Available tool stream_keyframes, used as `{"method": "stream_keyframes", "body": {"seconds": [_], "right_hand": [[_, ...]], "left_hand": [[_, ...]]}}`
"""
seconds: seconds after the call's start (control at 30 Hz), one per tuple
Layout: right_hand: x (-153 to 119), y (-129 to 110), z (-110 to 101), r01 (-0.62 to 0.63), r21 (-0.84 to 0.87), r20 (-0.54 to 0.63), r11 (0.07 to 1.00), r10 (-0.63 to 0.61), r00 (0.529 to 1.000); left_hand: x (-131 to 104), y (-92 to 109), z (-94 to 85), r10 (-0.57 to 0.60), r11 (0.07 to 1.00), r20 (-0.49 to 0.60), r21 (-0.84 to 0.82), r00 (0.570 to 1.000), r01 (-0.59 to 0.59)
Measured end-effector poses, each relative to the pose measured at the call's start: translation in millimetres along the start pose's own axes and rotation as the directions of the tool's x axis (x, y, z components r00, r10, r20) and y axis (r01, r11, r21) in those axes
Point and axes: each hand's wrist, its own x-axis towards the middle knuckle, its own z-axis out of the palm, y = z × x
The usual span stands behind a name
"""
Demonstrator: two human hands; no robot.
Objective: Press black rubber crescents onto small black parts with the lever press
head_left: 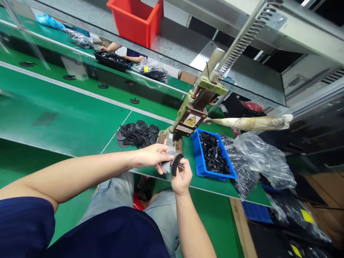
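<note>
In the head view my left hand is closed on a light grey curved piece, pinched at its edge. My right hand grips a black curved plastic part, and a small dark rod-like piece shows by its fingers. Both hands are close together, just in front of the base of a hand press, which carries a yellow warning label. To the left of the press lies a pile of black curved parts. A blue bin full of small black pieces stands to the right.
Clear plastic bags lie right of the blue bin. The press's wrapped lever sticks out rightward. A red bin sits on the shelf overhead. Several black parts lie along the green belt; beyond, another person's hands touch a black tray.
</note>
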Motion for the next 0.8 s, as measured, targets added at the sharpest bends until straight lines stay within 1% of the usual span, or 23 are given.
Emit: {"method": "stream_keyframes", "body": {"seconds": [0.1,0.17,0.2,0.23,0.27,0.3,0.33,0.37,0.4,0.43,0.5,0.57,0.6,0.73,0.8], "right_hand": [[4,-4,-13,0.075,-0.12,0.081,0.99,-0.066,0.995],[8,-7,-23,0.145,-0.197,0.145,0.97,-0.118,0.982],[10,-8,-27,0.179,-0.23,0.176,0.957,-0.14,0.974],[11,-8,-30,0.21,-0.26,0.206,0.943,-0.158,0.966],[12,-9,-32,0.237,-0.287,0.233,0.928,-0.172,0.957],[12,-9,-33,0.261,-0.311,0.259,0.914,-0.183,0.949],[13,-8,-34,0.283,-0.333,0.282,0.899,-0.192,0.94],[13,-9,-34,0.304,-0.353,0.303,0.885,-0.199,0.932],[13,-9,-35,0.325,-0.372,0.323,0.869,-0.207,0.923],[13,-10,-36,0.346,-0.388,0.345,0.854,-0.214,0.914],[14,-12,-38,0.387,-0.411,0.389,0.825,-0.225,0.893],[16,-15,-41,0.422,-0.424,0.43,0.802,-0.231,0.873],[16,-16,-42,0.435,-0.427,0.448,0.793,-0.232,0.864],[17,-18,-46,0.464,-0.436,0.478,0.771,-0.239,0.845],[17,-19,-47,0.471,-0.434,0.469,0.768,-0.255,0.846]], "left_hand": [[3,0,-4.4,0.028,0.995,0.0,0.1,1.0,-0.028],[1,0,-5.8,0.098,0.97,-0.059,0.228,0.993,-0.083],[-1,1,-5.7,0.171,0.939,-0.116,0.321,0.978,-0.126],[-4,2,-5.0,0.268,0.885,-0.17,0.433,0.948,-0.173],[-6,4,-3.6,0.376,0.805,-0.197,0.553,0.905,-0.214],[-9,5,-1.7,0.472,0.706,-0.181,0.664,0.863,-0.247],[-10,6,0.6,0.536,0.602,-0.126,0.75,0.835,-0.273],[-11,7,3.0,0.559,0.516,-0.055,0.805,0.828,-0.294],[-11,7,5.3,0.552,0.461,0.001,0.833,0.834,-0.306],[-10,7,7.4,0.535,0.438,0.024,0.847,0.845,-0.302],[-8,6,10.3,0.5,0.456,-0.011,0.853,0.866,-0.253],[-6,5,12.0,0.476,0.487,-0.067,0.85,0.877,-0.2],[-5,5,12.6,0.471,0.49,-0.077,0.851,0.879,-0.188],[-6,7,15.9,0.467,0.478,-0.078,0.86,0.881,-0.178],[-6,8,17.0,0.455,0.502,-0.085,0.847,0.886,-0.177]]}}
